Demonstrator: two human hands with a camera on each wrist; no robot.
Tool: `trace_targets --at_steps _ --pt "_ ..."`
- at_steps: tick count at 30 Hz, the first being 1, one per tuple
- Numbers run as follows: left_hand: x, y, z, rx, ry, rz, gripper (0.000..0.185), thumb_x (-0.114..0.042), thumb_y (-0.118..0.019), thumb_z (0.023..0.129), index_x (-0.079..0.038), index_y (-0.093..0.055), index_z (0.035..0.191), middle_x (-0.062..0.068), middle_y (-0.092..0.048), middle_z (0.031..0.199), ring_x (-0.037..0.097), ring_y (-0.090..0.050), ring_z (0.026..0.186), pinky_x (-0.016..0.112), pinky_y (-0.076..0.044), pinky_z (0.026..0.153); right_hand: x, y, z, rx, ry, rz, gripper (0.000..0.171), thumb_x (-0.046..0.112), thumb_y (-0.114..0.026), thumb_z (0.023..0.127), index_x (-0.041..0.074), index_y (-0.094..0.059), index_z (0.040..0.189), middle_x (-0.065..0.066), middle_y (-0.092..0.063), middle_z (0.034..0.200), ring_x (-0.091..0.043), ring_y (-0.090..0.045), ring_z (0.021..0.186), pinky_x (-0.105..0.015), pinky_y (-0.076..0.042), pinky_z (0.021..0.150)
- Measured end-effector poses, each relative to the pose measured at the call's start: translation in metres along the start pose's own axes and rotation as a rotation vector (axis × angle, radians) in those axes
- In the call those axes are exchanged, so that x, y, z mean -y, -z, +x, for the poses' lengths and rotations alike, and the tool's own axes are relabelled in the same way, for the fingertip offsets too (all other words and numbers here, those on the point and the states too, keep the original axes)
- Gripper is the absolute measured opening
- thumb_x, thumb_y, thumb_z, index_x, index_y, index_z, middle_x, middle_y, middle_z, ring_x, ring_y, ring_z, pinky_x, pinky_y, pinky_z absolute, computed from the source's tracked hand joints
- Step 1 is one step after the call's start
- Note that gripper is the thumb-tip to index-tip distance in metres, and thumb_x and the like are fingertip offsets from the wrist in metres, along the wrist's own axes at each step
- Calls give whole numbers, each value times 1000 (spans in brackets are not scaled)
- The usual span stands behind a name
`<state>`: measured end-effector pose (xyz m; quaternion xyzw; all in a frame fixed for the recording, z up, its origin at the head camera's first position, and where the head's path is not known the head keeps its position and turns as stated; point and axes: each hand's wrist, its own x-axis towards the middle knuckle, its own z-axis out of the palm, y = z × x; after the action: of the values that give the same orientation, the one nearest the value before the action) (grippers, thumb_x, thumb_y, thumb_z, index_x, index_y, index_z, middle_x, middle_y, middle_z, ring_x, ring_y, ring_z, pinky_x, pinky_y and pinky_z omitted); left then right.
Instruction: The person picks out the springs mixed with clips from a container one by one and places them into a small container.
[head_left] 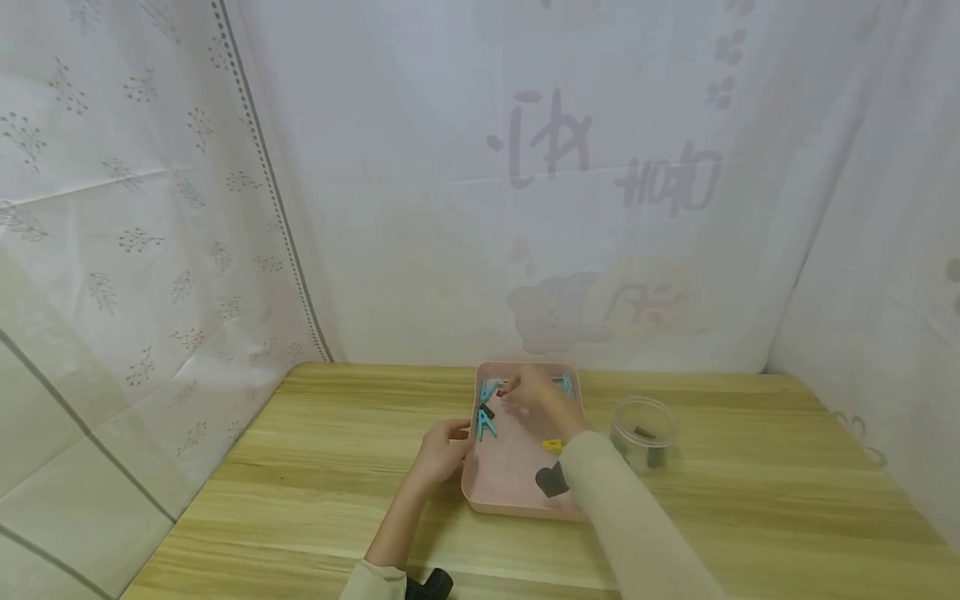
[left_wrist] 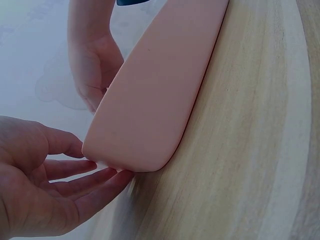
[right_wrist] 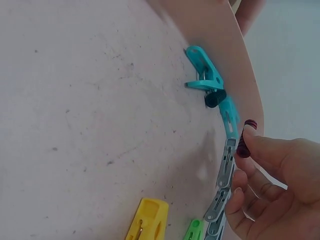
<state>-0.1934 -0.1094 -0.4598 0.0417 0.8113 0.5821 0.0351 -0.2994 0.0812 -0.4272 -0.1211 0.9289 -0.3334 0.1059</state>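
Note:
Near the far end of the pink tray [head_left: 510, 507], my right hand [head_left: 528, 388] pinches a small dark red ridged cylinder [right_wrist: 244, 142] between thumb and finger. Against the outside of the tray's left wall rests my left hand [head_left: 442, 452], fingertips right at the rim and side. Beside the right hand stand a blue clothespin [right_wrist: 229, 117] and grey clothespins [right_wrist: 226, 165] along the wall. Another blue clothespin [right_wrist: 206, 70] has a black ridged cylinder [right_wrist: 215, 98] next to it. A yellow clothespin [right_wrist: 147, 220] and a green clothespin [right_wrist: 194, 231] lie nearby.
A clear round jar [head_left: 645, 425] with dark pieces inside stands right of the tray on the wooden table [head_left: 337, 467]. Behind the table hangs a pale printed curtain [head_left: 420, 250]. A black device [head_left: 553, 481] sits at the right sleeve.

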Motion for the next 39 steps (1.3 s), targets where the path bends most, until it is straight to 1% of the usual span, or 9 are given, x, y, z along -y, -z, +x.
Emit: trace_targets --at_steps 4,7,10,15,23,28,33,35,39 --pt "0 0 0 2 -1 -3 45 -2 -59 99 18 -56 139 37 -64 126 40 -73 101 45 -65 82 -1 -1 2 -10 1 -8 15 7 -73 98 -5 -77 107 -20 -75 115 -26 -70 93 -38 -62 84" --pt "1 0 0 -1 2 2 45 -3 -59 100 18 -56 139 37 -64 126 39 -73 102 45 -65 82 0 -2 2 -24 4 -15 17 8 -73 98 -6 -77 106 -20 -74 117 -25 -70 90 -37 -62 82" --pt "0 0 0 -3 6 3 45 -3 -60 100 18 -56 139 36 -64 126 38 -72 102 45 -65 82 2 -2 2 -38 18 -23 18 8 -73 98 -7 -77 107 -23 -73 121 -30 -72 96 -39 -62 84" --pt "0 0 0 1 9 -4 45 -3 -59 100 18 -55 140 37 -63 127 39 -72 102 44 -65 82 5 -2 -1 -50 29 -16 17 6 -73 98 -8 -77 107 -25 -71 125 -37 -71 108 -43 -62 91" --pt "1 0 0 7 -2 -17 46 -1 -59 99 19 -54 140 37 -63 127 43 -72 107 46 -65 82 6 0 -9 -48 65 43 15 1 -69 98 -10 -76 105 -24 -74 115 -40 -70 111 -46 -61 95" --pt "1 -1 0 -1 0 -15 45 0 -58 98 19 -55 139 38 -63 127 43 -72 107 45 -65 82 7 1 -13 -72 76 50 14 1 -69 98 -10 -77 104 -23 -75 114 -37 -71 104 -42 -62 89" --pt "1 -1 -1 -6 -2 -10 44 0 -58 98 19 -56 138 38 -63 127 42 -72 106 45 -65 82 8 2 -16 -85 64 60 13 2 -70 98 -9 -76 101 -23 -74 112 -30 -70 94 -36 -60 78" --pt "1 -1 -1 -5 -3 -11 45 0 -59 98 19 -56 138 38 -63 127 41 -72 105 45 -65 81 8 2 -17 -85 64 72 13 2 -71 97 -9 -76 101 -23 -74 112 -28 -69 92 -34 -59 76" --pt "0 -1 -1 -5 -8 -6 44 0 -58 98 18 -56 138 37 -64 125 40 -72 103 44 -65 80 7 3 -18 -90 73 90 13 1 -71 96 -10 -76 101 -24 -74 111 -28 -69 92 -35 -60 77"
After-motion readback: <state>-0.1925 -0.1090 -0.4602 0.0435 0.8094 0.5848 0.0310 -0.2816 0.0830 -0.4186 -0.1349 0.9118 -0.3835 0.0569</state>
